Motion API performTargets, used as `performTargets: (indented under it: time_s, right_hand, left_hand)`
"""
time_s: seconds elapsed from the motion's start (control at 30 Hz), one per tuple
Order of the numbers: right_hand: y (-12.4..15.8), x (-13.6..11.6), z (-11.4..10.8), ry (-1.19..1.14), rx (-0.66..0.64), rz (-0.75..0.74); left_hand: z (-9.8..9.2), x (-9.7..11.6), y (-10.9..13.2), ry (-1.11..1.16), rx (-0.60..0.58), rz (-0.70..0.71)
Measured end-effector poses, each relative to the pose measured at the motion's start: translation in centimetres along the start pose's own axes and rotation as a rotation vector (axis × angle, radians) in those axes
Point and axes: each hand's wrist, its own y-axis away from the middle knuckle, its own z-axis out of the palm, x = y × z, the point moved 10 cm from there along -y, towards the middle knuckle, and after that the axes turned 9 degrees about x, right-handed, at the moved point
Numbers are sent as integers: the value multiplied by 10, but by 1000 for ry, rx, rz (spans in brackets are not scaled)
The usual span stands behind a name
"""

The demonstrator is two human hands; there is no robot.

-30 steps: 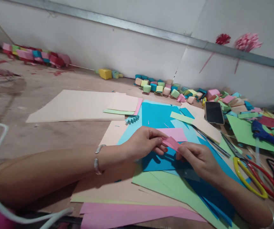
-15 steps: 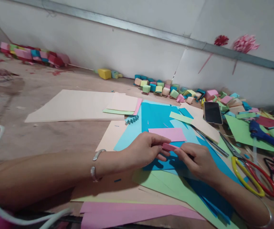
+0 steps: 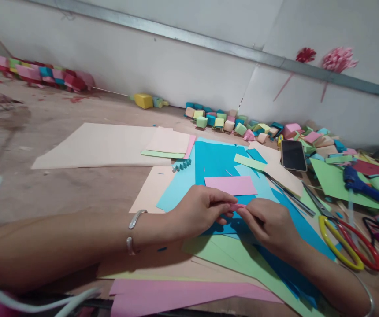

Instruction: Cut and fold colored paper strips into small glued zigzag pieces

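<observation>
My left hand [image 3: 200,210] and my right hand [image 3: 269,224] meet over a blue paper sheet [image 3: 222,163] and pinch a small folded pink paper strip [image 3: 236,206] between their fingertips. Only a thin edge of the strip shows between the fingers. A flat pink paper rectangle [image 3: 231,185] lies just beyond the hands on the blue sheet. A silver bangle sits on my left wrist [image 3: 133,229].
Scissors with yellow and red handles [image 3: 344,240], a phone [image 3: 294,155] and a blue glue gun [image 3: 363,187] lie at the right. Folded coloured paper cubes [image 3: 229,123] line the wall. Cream sheets [image 3: 103,145], green paper [image 3: 242,259] and pink paper [image 3: 176,297] cover the floor.
The pink strip has been folded smaller, from a broad flap to a thin edge between the fingertips. Both hands stayed in place, drawn closer together.
</observation>
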Motion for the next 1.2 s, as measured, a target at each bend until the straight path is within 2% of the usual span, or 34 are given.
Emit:
performTargets:
  time_s: [0.17, 0.27, 0.4, 0.73, 1.0, 1.2]
  right_hand:
    - [-2, -3, -10, -105, 63, 27]
    - [-3, 7, -23, -188, 167, 138]
    - [-5, 17, -24, -258, 158, 245]
    - [-11, 14, -20, -424, 81, 232]
    - [-10, 18, -26, -402, 162, 256]
    - [-6, 29, -28, -382, 198, 344]
  left_hand:
    - [-11, 21, -1, -151, 67, 189]
    - [-23, 33, -3, -137, 151, 290]
    - [-27, 41, -2, -159, 183, 369]
    - [-20, 45, 5, -305, 119, 447]
    - [-17, 44, 5, -271, 89, 489]
    - [-16, 44, 7, -280, 67, 509]
